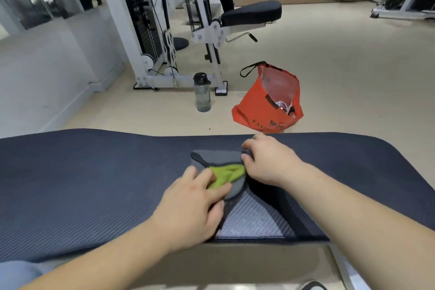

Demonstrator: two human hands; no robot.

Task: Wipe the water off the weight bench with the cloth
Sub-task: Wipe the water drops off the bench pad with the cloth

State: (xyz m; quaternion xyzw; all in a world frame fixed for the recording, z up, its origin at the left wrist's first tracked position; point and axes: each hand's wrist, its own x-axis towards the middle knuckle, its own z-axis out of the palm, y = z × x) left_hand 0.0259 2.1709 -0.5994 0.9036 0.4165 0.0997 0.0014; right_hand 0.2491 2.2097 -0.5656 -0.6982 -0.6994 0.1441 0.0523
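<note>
I see cloth (pixel 219 160) mid weight bench (pixel 94 183), green side folded up | left hand (pixel 195 205) at cloth's 7 o'clock, thumb and fingers pinching the green fold | right hand (pixel 266 160) at 3 o'clock, fingers curled on its edge | bottle (pixel 202 94) on the floor at 12, orange bag (pixel 266 101) at 1

The weight bench (pixel 94 183) is dark navy with fine diagonal ribbing and a pale grey woven patch at its near edge. The cloth (pixel 219 160) is grey and lime green; the bag (pixel 256 106) is orange.
</note>
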